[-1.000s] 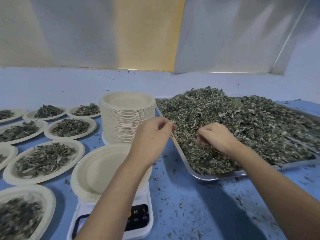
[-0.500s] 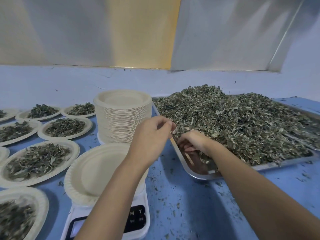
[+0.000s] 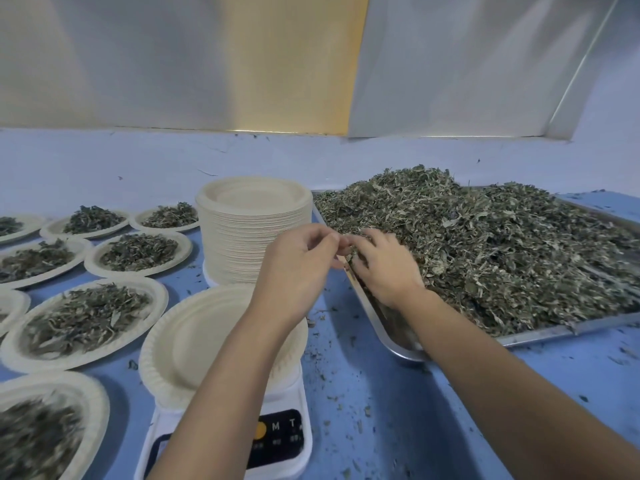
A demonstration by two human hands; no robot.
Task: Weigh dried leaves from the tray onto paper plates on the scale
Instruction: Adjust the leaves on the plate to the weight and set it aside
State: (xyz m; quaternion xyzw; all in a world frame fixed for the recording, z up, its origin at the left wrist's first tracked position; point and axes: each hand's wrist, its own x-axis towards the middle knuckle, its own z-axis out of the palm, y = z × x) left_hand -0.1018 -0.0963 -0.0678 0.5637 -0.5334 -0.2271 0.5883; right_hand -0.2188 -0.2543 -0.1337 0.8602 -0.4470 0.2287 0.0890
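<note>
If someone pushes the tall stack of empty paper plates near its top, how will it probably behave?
The stack of paper plates holds many thin nested plates, so its upper part would probably lean or shear off. Being paper, it looks light for its size, so it may also skid on the blue table.

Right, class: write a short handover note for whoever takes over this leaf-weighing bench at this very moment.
Left hand: fingers curled at the tray's near-left edge; unclear whether it holds anything.
Right hand: fingers curled into the dried leaves in the steel tray.
Paper plate on the scale is empty; spare stack stands behind it.
Done: several filled plates lie to the left.
Left: bring leaves to the plate on the scale, weigh, set aside, repeat.
</note>
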